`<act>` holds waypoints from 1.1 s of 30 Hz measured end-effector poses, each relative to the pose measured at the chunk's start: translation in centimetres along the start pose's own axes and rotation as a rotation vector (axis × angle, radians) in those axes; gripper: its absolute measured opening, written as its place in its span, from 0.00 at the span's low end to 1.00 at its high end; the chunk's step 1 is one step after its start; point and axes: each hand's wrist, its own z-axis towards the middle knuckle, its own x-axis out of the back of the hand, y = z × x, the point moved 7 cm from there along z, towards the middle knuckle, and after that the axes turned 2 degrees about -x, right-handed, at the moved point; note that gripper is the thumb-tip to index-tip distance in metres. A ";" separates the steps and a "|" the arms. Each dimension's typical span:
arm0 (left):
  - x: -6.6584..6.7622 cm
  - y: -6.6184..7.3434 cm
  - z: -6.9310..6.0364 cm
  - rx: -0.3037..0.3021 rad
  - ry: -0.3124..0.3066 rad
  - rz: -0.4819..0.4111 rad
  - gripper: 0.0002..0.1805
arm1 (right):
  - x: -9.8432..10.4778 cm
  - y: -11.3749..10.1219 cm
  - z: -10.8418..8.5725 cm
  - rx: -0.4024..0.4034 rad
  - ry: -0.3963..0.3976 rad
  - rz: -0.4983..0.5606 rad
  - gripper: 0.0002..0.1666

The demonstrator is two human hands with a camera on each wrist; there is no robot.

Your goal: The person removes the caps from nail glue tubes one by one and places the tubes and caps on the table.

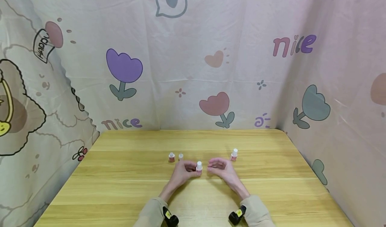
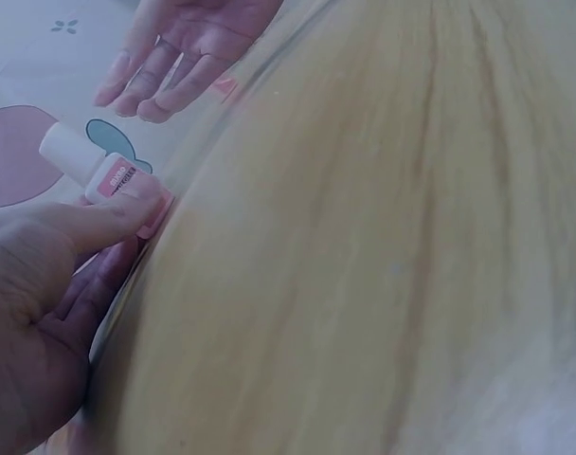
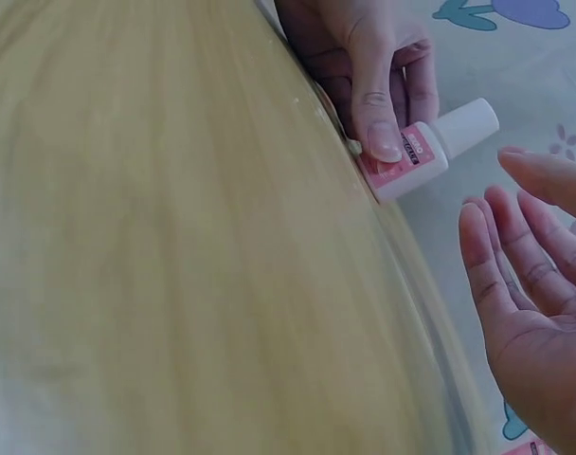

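Note:
My left hand (image 1: 182, 173) pinches a small white bottle (image 1: 199, 167) with a pink label and a white cap, its thumb lying over the label in the left wrist view. The bottle stands upright at the tabletop. Just to its right, my right hand (image 1: 222, 169) is held with fingers loosely curved and apart, touching nothing. In the right wrist view, a gap shows between the right hand's fingers (image 3: 534, 251) and the white cap (image 3: 466, 127). Beyond the left hand are another small bottle (image 1: 171, 157) and a small whitish piece (image 1: 181, 157), partly hidden.
Behind the right hand stands a similar capped bottle (image 1: 234, 154). The wooden table (image 1: 120, 186) reaches a printed cloth backdrop (image 1: 181, 52) at the back, with cloth on both sides too. Each wrist wears a black camera strap.

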 end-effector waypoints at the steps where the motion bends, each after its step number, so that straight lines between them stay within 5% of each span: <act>1: 0.0 0.0 0.0 -0.002 -0.005 0.002 0.13 | -0.1 0.0 0.0 0.008 -0.001 -0.001 0.30; 14: 0.1 0.1 -0.1 0.006 -0.050 0.040 0.16 | -1.4 -0.2 0.5 0.016 -0.018 0.008 0.28; 33: 0.1 0.1 -0.2 -0.002 -0.025 0.022 0.13 | -2.4 -0.2 1.4 0.034 0.024 -0.057 0.23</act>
